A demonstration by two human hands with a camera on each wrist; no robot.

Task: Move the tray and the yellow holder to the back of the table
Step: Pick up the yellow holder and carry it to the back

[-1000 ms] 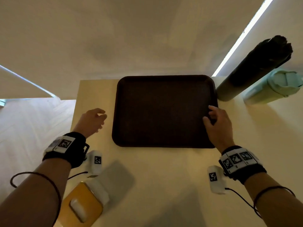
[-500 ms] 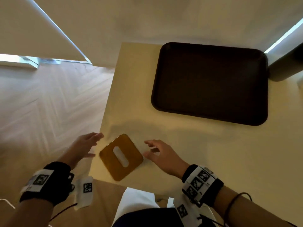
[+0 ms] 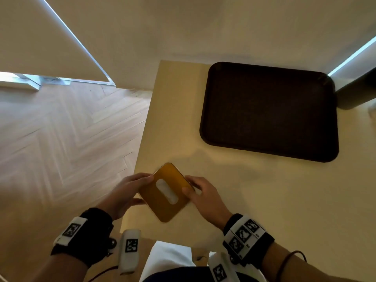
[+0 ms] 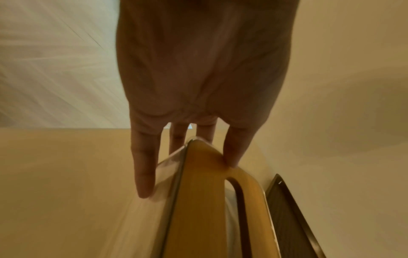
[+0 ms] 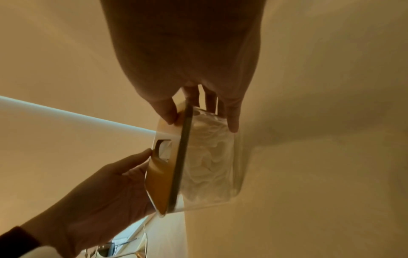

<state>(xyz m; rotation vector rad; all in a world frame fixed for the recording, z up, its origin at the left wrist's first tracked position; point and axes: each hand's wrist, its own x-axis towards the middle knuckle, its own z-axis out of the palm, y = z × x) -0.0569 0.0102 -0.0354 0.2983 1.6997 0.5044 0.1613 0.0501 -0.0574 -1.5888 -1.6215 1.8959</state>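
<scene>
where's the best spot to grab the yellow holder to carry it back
By its two opposite side walls, one hand from each side, as the left hand and right hand do now. The yellow holder is a squat box: clear walls below a flat yellow lid with a slot showing white tissue. The lid probably lifts off, so grip the walls under its rim.

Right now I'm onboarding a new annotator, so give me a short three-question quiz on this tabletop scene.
1. True or false: both the left hand and the right hand hold the yellow holder.
2. What shows through the slot in its lid? A) pens B) white tissue C) coins
3. Where does the brown tray lie on the table?

Key
1. True: one hand grips each side.
2. B: the right wrist view shows white tissue through the clear body.
3. At the back, apart from the holder.
</scene>
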